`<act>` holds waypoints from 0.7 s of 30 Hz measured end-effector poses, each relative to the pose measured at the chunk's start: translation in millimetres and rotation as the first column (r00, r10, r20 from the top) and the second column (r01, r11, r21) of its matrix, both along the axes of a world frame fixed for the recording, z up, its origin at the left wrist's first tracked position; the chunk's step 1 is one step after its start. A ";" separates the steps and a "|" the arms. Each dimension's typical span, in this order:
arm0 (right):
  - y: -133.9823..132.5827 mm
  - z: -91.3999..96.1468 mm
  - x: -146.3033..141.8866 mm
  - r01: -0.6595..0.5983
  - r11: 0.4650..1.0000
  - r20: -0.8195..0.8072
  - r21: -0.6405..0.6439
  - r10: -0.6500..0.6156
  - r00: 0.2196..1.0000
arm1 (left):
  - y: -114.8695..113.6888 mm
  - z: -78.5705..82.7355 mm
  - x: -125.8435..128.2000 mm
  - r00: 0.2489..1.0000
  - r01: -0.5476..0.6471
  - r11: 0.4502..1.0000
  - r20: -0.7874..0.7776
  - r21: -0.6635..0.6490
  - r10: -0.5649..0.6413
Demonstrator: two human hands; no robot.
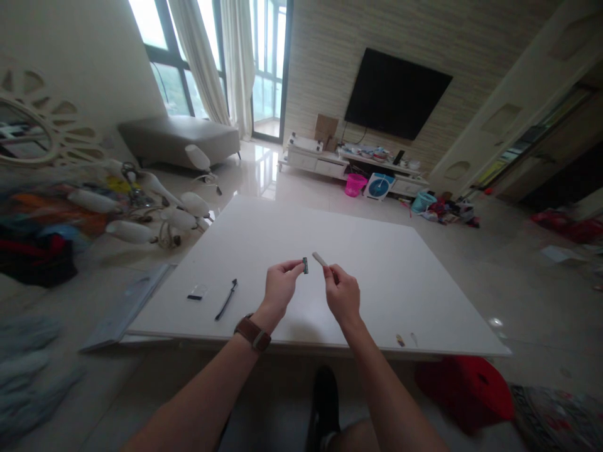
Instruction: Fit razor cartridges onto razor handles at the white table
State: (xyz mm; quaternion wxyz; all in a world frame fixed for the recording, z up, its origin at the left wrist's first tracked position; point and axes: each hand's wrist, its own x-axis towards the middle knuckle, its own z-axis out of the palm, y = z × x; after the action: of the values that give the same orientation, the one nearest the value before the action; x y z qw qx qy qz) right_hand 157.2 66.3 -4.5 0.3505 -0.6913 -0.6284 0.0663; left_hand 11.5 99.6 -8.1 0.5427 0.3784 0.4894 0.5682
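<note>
Above the white table, my left hand pinches a small dark razor head by one end, its face turned toward the right. My right hand is closed on a pale, flat stick that points up and left toward the razor head. A narrow gap separates the two. What the stick is made of is too small to tell. On the table to the left lies a black razor handle, and farther left a small clear plastic piece with a dark strip.
The white tabletop spreads under both hands. Two tiny items, one a brownish piece, lie near its front right edge. A red stool stands below that corner. A lamp with several white shades is beyond the left edge.
</note>
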 end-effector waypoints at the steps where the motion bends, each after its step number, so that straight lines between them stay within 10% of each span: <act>1: -0.5 0.3 0.7 -0.022 1.000 -0.007 -0.001 0.022 1.000 | 0.3 0.0 -0.3 1.000 -0.005 1.000 0.001 0.000 0.005; 21: -3.1 -0.3 -2.6 -0.050 0.999 -0.033 0.007 0.051 0.998 | -1.4 3.1 0.5 0.999 0.032 0.999 -0.020 -0.006 -0.032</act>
State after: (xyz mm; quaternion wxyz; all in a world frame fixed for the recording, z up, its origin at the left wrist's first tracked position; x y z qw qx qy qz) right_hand 154.6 63.3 -4.8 0.3610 -0.6730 -0.6400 0.0847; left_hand 12.0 98.2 -5.0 0.5479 0.3904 0.4900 0.5543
